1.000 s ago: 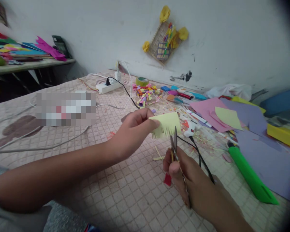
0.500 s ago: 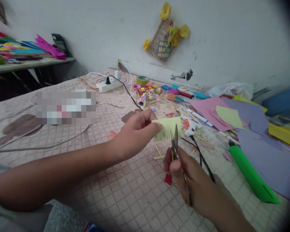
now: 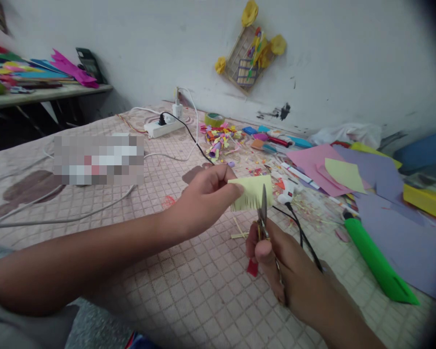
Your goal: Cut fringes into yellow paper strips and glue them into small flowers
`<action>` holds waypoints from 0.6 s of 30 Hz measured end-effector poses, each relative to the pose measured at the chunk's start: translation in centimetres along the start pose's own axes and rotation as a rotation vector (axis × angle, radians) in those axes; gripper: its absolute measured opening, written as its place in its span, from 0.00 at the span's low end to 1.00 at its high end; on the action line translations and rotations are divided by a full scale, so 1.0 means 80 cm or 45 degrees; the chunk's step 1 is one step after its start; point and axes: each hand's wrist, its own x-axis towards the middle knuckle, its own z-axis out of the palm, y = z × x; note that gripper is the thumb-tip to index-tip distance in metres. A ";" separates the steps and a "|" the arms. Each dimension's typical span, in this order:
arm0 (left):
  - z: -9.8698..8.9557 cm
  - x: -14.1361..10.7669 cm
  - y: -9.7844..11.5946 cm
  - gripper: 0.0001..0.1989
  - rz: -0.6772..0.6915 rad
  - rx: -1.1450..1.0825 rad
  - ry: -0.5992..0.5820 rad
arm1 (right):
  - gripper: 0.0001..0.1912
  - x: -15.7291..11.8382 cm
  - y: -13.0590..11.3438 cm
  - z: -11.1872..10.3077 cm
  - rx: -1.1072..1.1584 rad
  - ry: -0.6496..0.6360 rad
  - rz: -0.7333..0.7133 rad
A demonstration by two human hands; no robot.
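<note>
A pale yellow paper strip (image 3: pixel 254 186) is pinched between the thumb and fingers of my left hand (image 3: pixel 210 196). Its lower edge is cut into a fringe of narrow slits. My right hand (image 3: pixel 283 266) grips a pair of metal scissors (image 3: pixel 263 208), blades pointing up at the strip's lower edge, right of the slits. The blades look nearly closed on the paper. Below the strip, thin yellow paper scraps (image 3: pixel 240 235) lie on the patterned tablecloth (image 3: pixel 189 291). A small red piece (image 3: pixel 252 268) shows beside my right fingers; whether they touch it, I cannot tell.
A green cutter-shaped tool (image 3: pixel 378 261) and purple paper (image 3: pixel 414 242) lie at right, near pink paper (image 3: pixel 312 165). Behind my hands are a glue gun (image 3: pixel 286 194) with a black cord, paper clippings (image 3: pixel 221 140), tape (image 3: pixel 214 119) and a power strip (image 3: pixel 163 128). White cables cross the left side.
Both hands stay almost in place with the strip and the scissors. The scissor blades have drawn closer together at the paper's edge. The view has shifted very slightly.
</note>
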 end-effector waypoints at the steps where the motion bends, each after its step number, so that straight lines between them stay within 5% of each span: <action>1: 0.000 0.000 0.000 0.09 0.002 -0.012 0.002 | 0.29 -0.001 -0.001 0.000 -0.008 0.002 0.005; 18: 0.000 0.000 -0.001 0.10 -0.073 0.006 -0.001 | 0.26 -0.001 0.001 0.000 -0.046 0.039 -0.036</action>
